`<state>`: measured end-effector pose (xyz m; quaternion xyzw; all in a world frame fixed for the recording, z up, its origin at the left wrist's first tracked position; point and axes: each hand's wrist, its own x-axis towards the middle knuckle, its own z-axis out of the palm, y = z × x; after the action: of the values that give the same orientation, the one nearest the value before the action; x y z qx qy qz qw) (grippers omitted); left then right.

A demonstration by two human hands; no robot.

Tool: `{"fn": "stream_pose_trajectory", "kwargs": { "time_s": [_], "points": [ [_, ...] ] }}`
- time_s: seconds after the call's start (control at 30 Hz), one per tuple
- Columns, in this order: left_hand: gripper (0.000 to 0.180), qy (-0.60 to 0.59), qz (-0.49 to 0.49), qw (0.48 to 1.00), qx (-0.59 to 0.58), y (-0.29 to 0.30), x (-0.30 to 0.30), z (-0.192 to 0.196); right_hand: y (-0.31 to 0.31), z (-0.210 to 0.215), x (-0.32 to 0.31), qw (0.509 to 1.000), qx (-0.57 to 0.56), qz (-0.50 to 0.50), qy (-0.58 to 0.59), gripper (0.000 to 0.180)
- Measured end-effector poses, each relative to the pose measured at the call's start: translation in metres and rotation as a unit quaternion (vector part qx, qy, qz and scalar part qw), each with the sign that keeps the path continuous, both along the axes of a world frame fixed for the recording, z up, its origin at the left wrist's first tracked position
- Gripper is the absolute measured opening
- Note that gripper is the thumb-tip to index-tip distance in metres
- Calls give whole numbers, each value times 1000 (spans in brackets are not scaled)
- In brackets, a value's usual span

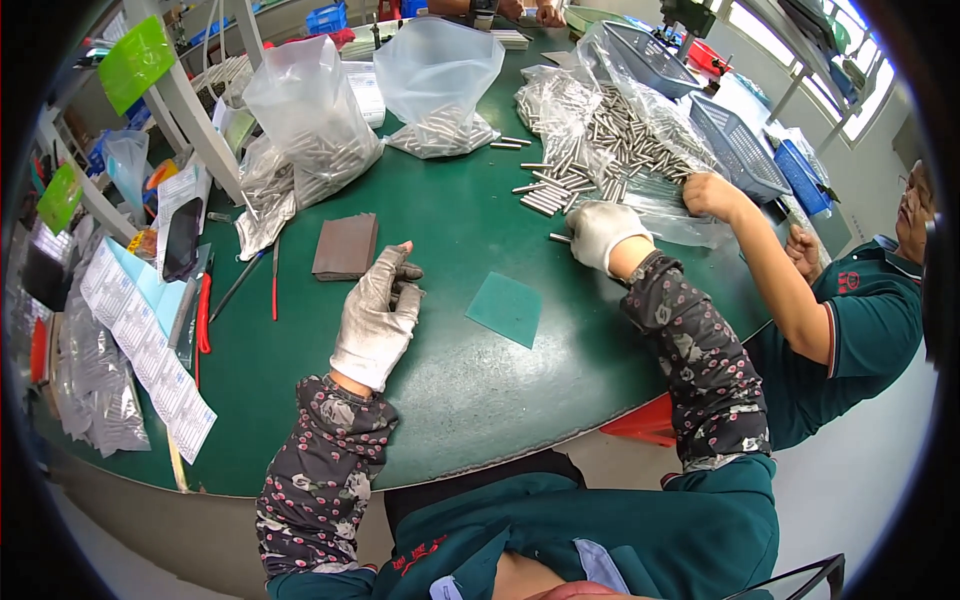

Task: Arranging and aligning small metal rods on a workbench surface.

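Observation:
My left hand (378, 312), in a worn grey-white glove with a bare fingertip, rests over the table with its fingers loosely apart and nothing in them. Just beyond it lies a brown square stack of sheets (345, 247). My right hand (607, 237), also gloved, is closed around a metal pin (560, 238), whose end pokes out on the left; the rest is hidden by the fingers. Right above that hand, several loose pins (545, 192) lie beside a large heap of pins (625, 130) on clear plastic. Between my hands a thin green square sheet (505, 310) lies flat.
Two clear bags of pins (320, 150) (440, 125) stand at the far left. Papers (145, 340), a phone (182, 238) and red-handled pliers (204, 310) lie left. Grey baskets (740, 150) are far right. A co-worker's hand (712, 195) touches the heap's plastic.

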<state>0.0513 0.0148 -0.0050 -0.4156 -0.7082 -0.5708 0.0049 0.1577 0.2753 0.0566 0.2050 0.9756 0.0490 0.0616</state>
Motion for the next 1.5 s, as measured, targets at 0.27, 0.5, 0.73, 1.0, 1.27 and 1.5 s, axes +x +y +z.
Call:
{"fn": "stream_pose_trajectory", "kwargs": {
  "time_s": [0.27, 0.5, 0.73, 1.0, 1.27, 1.5],
  "points": [
    [43, -22, -6, 1000, -17, -4, 0, 2, -13, 8, -32, 993, -31, -57, 99, 36],
    [44, -18, -10, 1000, 4, -1, 2, 4, 3, 3, -45, 991, -84, -104, 4, 53],
    [42, -26, -14, 1000, -8, -3, 1, 6, -47, -10, -38, 986, -148, 33, 71, 44],
    [41, 59, 11, 996, -73, 2, -13, 0, -54, -21, -25, 965, -196, 39, 170, 31],
    [30, 286, 46, 933, -213, 46, -22, 24, -35, -45, -14, 923, -260, 70, 276, 15],
    [34, 226, -38, 923, -309, 74, -17, 31, -41, -45, -14, 914, -275, 70, 291, 13]
  ]
}}
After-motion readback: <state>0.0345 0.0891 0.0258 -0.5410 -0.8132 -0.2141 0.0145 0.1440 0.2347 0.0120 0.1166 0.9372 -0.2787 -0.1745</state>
